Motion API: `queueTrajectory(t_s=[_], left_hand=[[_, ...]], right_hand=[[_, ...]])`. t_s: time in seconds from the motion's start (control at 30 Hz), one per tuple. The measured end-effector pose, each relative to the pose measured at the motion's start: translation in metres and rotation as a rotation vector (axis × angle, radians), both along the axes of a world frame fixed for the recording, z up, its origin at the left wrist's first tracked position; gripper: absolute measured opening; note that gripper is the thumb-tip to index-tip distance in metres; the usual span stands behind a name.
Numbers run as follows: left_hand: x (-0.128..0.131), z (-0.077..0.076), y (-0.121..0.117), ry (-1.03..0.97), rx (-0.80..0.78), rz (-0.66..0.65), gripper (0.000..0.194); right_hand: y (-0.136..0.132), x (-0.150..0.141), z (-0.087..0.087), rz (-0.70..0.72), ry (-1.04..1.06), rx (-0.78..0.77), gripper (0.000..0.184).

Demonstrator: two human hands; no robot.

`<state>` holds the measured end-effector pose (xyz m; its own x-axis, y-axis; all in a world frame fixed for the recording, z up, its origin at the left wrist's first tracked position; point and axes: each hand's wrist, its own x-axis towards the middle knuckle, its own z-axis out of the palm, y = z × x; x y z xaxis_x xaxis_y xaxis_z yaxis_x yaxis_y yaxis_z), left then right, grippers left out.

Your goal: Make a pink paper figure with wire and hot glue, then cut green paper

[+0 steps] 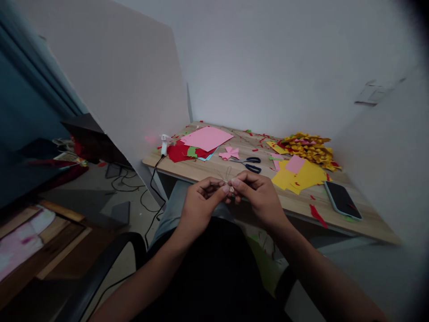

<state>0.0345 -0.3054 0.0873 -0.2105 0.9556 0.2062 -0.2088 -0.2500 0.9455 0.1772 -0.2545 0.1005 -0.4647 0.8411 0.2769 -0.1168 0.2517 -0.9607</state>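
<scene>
- Desk (187, 168): wood-grain top, pushed up to a white wall (244, 71); paper scattered over most of it. I view it through the head camera.
- Pink sheet (208, 137): rear left, lying over red paper (177, 153). Looks loose; a bumped arm could slide it off.
- Yellow pile (304, 151): folded pieces heaped at the rear right, loose yellow paper (304, 176) in front. A wide right elbow might scatter both.
- Left hand (201, 201): thumb and fingertips closed together on the strand, just off the desk's front edge.
- Right hand (261, 192): same pinch, meeting the left; almost no gap between its tips.
- Phone (342, 200): front right, near the edge and the right forearm. I judge a careless sweep could knock it down.
- Scissors (248, 160): ahead of the hands, handles to the right. Reaching forward blindly could meet the blades.
- Glue gun (164, 146): left corner. Its cord (151, 180) drops past the edge beside the knee; a snag there would likely drag it down.
- Pink cutout (229, 153): by the scissor tips; contact unclear.
- Strand (229, 171): thin, looped, between both sets of fingertips; wire or thread, I can't tell. Uneven pull could deform the loops; a slipped pinch could drop it into the lap.
</scene>
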Motion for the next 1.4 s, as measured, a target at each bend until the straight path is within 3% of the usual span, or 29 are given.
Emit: queueTrajectory(t_s=[0.37, 0.53, 0.77, 1.03, 1.4], left_hand=[[-0.0001, -0.0028, 0.0010, -0.063, 0.010, -0.008, 0.023], [0.0000, -0.0044, 0.0007, -0.067, 0.013, -0.032, 0.029], [-0.0012, -0.0004, -0.0010, -0.029, 0.016, -0.022, 0.019], [-0.0023, -0.0012, -0.0009, -0.056, 0.014, -0.051, 0.018], [-0.0027, -0.0008, -0.0008, -0.103, 0.031, -0.072, 0.021]], right_hand=[[-0.0029, -0.0045, 0.0001, -0.068, -0.043, 0.043, 0.037], [-0.0040, -0.0050, 0.0011, -0.129, -0.061, 0.105, 0.029], [-0.0034, -0.0036, -0.0020, -0.123, -0.063, 0.173, 0.022], [-0.0024, -0.0016, -0.0001, -0.091, -0.058, 0.078, 0.030], [-0.0029, 0.0018, -0.0003, -0.134, -0.093, 0.256, 0.024]])
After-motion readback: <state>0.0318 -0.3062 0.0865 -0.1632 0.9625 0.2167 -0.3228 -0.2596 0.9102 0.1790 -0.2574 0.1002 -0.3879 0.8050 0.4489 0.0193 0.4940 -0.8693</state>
